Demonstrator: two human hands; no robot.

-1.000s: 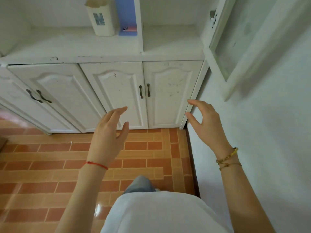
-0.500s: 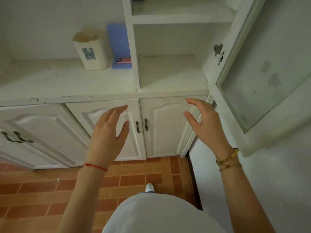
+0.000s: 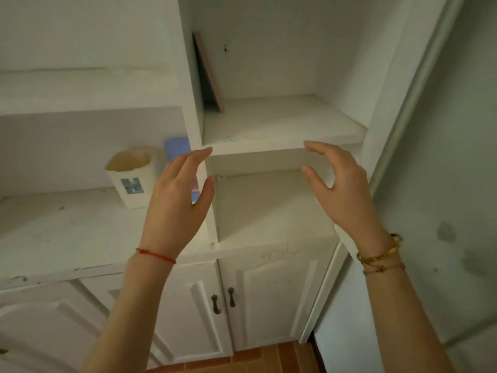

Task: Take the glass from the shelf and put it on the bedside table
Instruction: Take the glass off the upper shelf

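No glass shows anywhere in the frame, so where it stands cannot be told. The white painted shelf [image 3: 282,127] in the upper middle of the frame carries only a thin brown flat board [image 3: 208,76] leaning against its left wall. Just below that shelf's front edge, both hands are raised with nothing in them: the left hand [image 3: 178,203], at centre left with a red string around its wrist, has its fingers loosely spread and pointing up; the right hand [image 3: 341,189], at centre right with gold bracelets [image 3: 382,255] on its wrist, is curved, thumb and fingers apart as if cupped, touching nothing. Behind the hands lies a lower white compartment [image 3: 271,211] with a bare floor. To the left, on the white bench [image 3: 67,230] of the cabinet, a cream cut-open plastic container with a blue label [image 3: 131,179] stands upright, and a light blue flat box [image 3: 178,149] stands just beside it, partly hidden by the left hand. At lower centre are white panelled cabinet doors with two dark metal handles [image 3: 223,300]. Orange floor tiles [image 3: 242,359] show at the bottom edge, and a grey-white wall [image 3: 443,184] fills the right side.
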